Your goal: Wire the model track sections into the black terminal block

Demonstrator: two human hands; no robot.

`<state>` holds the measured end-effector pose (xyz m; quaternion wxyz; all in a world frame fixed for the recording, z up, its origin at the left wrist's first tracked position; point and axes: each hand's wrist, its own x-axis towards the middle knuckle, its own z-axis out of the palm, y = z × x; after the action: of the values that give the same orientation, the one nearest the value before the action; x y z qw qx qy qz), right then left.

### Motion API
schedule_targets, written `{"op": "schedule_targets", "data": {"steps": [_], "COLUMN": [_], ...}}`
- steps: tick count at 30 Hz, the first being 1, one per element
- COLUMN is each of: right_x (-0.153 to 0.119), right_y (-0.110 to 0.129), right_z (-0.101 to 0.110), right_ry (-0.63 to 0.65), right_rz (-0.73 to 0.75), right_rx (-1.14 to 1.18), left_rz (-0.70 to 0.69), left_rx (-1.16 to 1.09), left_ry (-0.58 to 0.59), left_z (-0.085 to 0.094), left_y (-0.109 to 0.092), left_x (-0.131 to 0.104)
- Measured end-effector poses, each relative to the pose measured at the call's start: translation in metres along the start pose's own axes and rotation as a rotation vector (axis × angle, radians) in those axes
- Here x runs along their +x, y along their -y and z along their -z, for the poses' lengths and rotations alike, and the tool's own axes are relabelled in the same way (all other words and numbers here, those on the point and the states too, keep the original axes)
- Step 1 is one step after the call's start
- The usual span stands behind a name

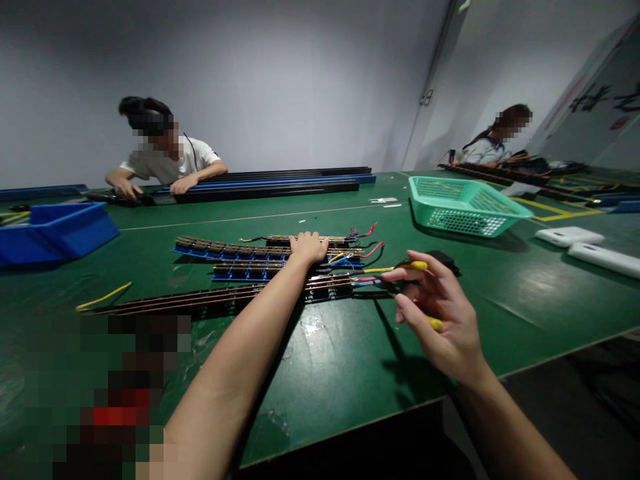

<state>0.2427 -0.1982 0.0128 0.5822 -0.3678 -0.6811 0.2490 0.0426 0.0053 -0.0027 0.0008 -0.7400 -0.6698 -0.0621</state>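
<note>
My left hand (309, 248) lies palm down across the strips, its fingers spread over a black rail (277, 241) at the back. Under and beside it are blue rails (240, 268) carrying thin copper-coloured rods. Closer to me lies a longer black rail (220, 300) with similar rods and red and blue wires (367, 281) at its right end. My right hand (443, 317) is curled around yellow-handled pliers (435, 323), held near those wire ends. Fingers partly hide the pliers, and I cannot tell whether their jaws touch a wire.
A green perforated basket (470, 230) stands right of the rails, with white flat objects (570, 235) beyond it. At left is a blue bin (65, 233). Across the green table (350, 360), one person (170, 157) handles long black rails; another person (487, 150) sits far right.
</note>
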Motion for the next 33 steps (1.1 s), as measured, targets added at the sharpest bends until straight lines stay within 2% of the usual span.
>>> {"op": "schedule_targets", "data": {"steps": [7, 13, 17, 20, 22, 23, 27, 29, 33], "right_x": [-0.010, -0.016, -0.020, -0.022, -0.023, -0.023, -0.023, -0.022, -0.021], "right_y": [-0.020, -0.027, -0.032, -0.028, -0.023, -0.021, -0.018, -0.019, -0.018], "right_z": [-0.001, -0.006, -0.005, -0.009, -0.013, -0.016, -0.022, -0.023, -0.024], "right_ry": [0.217, 0.572, 0.616, 0.620, 0.577, 0.517, 0.167, 0.045, -0.210], "right_rz": [-0.003, 0.160, 0.210, 0.126, 0.019, -0.046, -0.306, -0.408, -0.517], "right_rx": [-0.142, -0.408, -0.510, -0.480, -0.420, -0.377, -0.165, -0.027, 0.370], "left_rz": [-0.001, 0.002, 0.014, 0.010, 0.007, 0.006, 0.006, 0.004, 0.005], "left_rx": [0.004, 0.010, 0.014, 0.014, 0.014, 0.014, 0.011, 0.009, 0.005], "left_ry": [0.001, -0.004, -0.005, -0.002, -0.001, 0.000, -0.002, -0.003, 0.000], "left_z": [0.001, 0.001, 0.002, 0.002, 0.002, 0.002, 0.001, 0.001, 0.002], "left_y": [-0.001, -0.001, -0.002, -0.002, -0.002, -0.002, -0.001, -0.001, -0.002], "left_x": [-0.001, -0.001, -0.002, -0.003, -0.002, -0.002, -0.001, -0.001, -0.002]}}
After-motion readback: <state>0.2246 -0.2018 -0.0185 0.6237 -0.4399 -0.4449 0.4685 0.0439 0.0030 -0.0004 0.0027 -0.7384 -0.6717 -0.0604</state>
